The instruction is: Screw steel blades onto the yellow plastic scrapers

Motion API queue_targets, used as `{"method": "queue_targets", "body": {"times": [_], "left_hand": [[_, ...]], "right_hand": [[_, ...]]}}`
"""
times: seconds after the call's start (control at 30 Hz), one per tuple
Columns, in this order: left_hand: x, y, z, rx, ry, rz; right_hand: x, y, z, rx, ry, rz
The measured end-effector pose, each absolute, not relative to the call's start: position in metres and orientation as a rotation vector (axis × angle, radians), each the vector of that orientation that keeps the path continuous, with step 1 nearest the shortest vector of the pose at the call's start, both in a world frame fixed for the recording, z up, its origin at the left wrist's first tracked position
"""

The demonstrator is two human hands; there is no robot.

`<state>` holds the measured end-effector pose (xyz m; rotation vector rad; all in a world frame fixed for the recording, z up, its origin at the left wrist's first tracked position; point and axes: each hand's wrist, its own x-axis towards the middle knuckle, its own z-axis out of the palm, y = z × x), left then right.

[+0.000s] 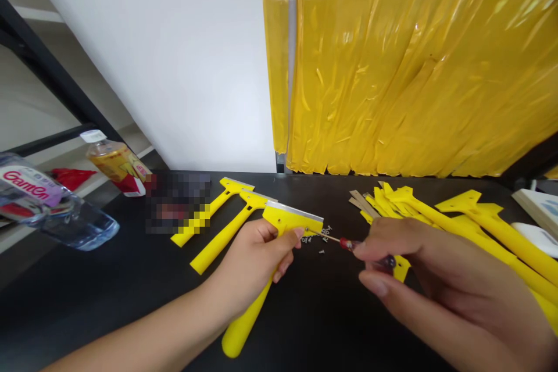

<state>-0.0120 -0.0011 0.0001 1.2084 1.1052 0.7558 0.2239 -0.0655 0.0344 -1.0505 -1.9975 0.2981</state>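
My left hand (257, 261) grips a yellow plastic scraper (288, 220) by the neck, with its metal blade edge facing away from me. My right hand (418, 267) pinches a small screwdriver (349, 244) with a red and dark handle, its thin shaft reaching to a screw on the scraper head. Several tiny loose screws (321, 251) lie on the table just beyond the scraper. Two more yellow scrapers (226, 238) lie to the left. A heap of yellow scrapers (457, 232) and loose metal blades (361, 202) lies to the right, partly behind my right hand.
The black tabletop (131, 279) ends at a white wall (174, 58) and a yellow plastic strip curtain (414, 64). A water bottle (52, 203) and a drink bottle (115, 163) stand at far left, beside a pixelated patch (176, 203). White items (536, 209) sit at the right edge.
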Motion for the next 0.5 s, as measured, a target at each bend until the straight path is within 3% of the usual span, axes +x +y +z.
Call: {"method": "queue_targets", "body": {"times": [0.3, 0.5], "left_hand": [[-0.012, -0.001, -0.001, 1.216, 1.102, 0.765], [-0.012, -0.001, -0.001, 1.231, 1.106, 0.760]], "right_hand": [[0.217, -0.061, 0.044, -0.894, -2.126, 0.194], [0.223, -0.066, 0.039, -1.004, -2.061, 0.316]]}}
